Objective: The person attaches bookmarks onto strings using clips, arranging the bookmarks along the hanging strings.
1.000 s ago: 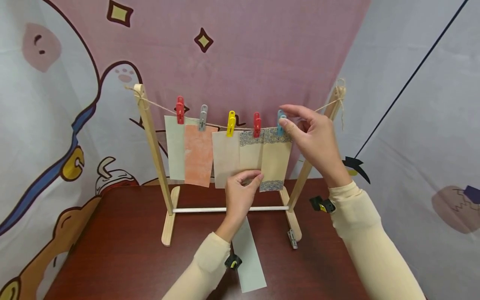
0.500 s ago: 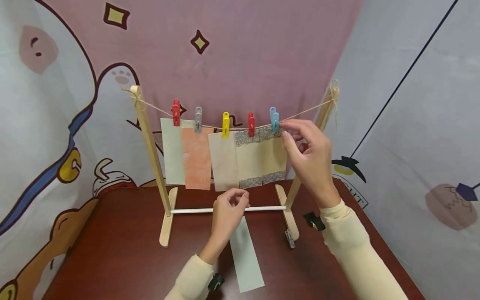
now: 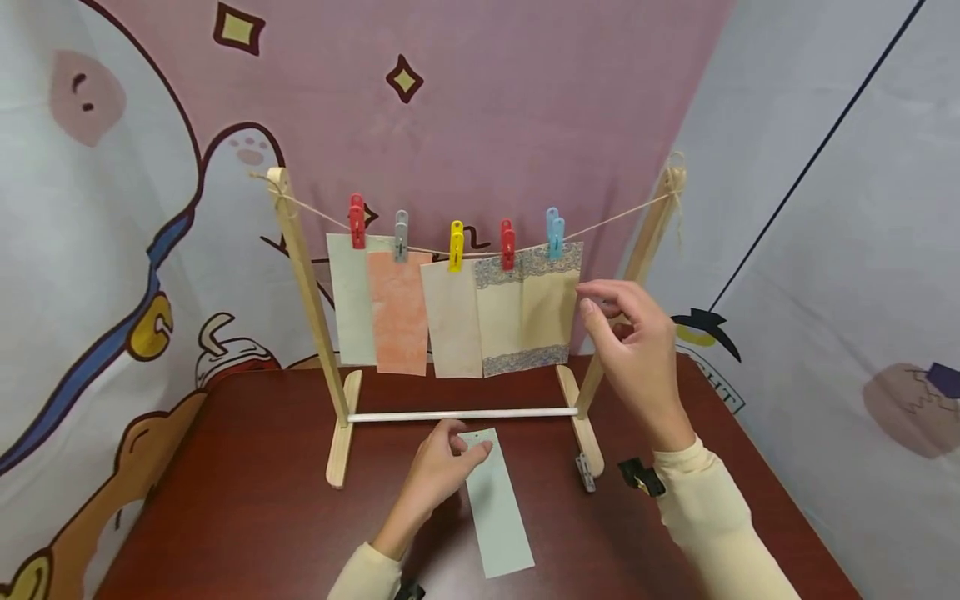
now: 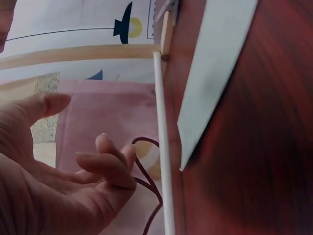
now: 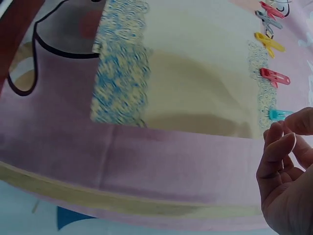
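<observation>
My left hand [image 3: 437, 467] hovers by the top end of a pale green paper strip [image 3: 498, 521] lying on the table. In the left wrist view, its loosely bent fingers [image 4: 105, 169] and thumb are apart, with nothing between them. My right hand [image 3: 641, 358] is in the air beside the right edge of a cream card with blue lace-like bands [image 3: 551, 308], its fingers bent and holding nothing. A blue clothespin [image 3: 556, 237] clips that card to the string. Other cards hang to its left: a similar banded one, a plain cream card [image 3: 452, 325], an orange card [image 3: 399, 317] and a pale green card [image 3: 351, 308].
Two wooden posts [image 3: 306, 292] hold the string, joined low down by a white rod [image 3: 465, 414]. Red, grey and yellow clothespins [image 3: 456, 247] grip the other cards. A loose grey clothespin [image 3: 585, 472] lies by the right foot of the stand. A printed cloth [image 3: 525, 108] hangs behind.
My right hand has left the blue clothespin and moved down and right. My left hand has dropped from the hanging cards to the strip on the table. The banded card stays clipped.
</observation>
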The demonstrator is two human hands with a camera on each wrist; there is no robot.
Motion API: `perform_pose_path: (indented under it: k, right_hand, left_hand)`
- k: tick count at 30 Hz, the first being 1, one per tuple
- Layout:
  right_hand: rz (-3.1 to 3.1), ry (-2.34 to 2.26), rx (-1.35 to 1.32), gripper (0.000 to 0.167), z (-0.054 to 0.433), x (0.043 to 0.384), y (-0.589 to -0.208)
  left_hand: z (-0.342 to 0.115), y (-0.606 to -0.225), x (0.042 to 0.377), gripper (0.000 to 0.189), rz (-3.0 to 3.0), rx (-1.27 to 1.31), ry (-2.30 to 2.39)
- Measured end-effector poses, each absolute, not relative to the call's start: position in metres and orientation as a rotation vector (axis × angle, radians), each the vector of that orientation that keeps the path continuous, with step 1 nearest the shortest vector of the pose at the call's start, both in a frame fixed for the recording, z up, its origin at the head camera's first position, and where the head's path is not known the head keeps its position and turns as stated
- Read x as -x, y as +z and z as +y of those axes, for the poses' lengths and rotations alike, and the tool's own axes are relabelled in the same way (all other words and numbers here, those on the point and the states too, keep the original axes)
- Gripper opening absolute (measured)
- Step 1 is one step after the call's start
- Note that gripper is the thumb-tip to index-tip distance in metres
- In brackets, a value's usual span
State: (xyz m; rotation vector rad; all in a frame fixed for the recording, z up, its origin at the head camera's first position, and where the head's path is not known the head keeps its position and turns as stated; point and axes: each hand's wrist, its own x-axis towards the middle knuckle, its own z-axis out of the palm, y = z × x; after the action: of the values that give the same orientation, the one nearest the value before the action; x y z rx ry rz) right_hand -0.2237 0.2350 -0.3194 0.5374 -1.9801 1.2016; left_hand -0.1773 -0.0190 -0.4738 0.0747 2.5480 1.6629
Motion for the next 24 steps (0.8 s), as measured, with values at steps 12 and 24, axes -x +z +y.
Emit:
perform_pose_path:
  k: [12, 24]
  right_hand:
    - [-2.102, 1.108, -0.442, 0.02, 0.252, 0.212, -0.358]
    - [-2.192, 1.107, -0.363, 0.019, 0.257, 0.206, -0.393]
  left_hand:
    - [-0.031, -0.49, 0.173, 0.081, 2.565, -0.009, 1.574]
    - [-0.031, -0.504, 0.166, 0.084, 2.547, 0.014, 1.579]
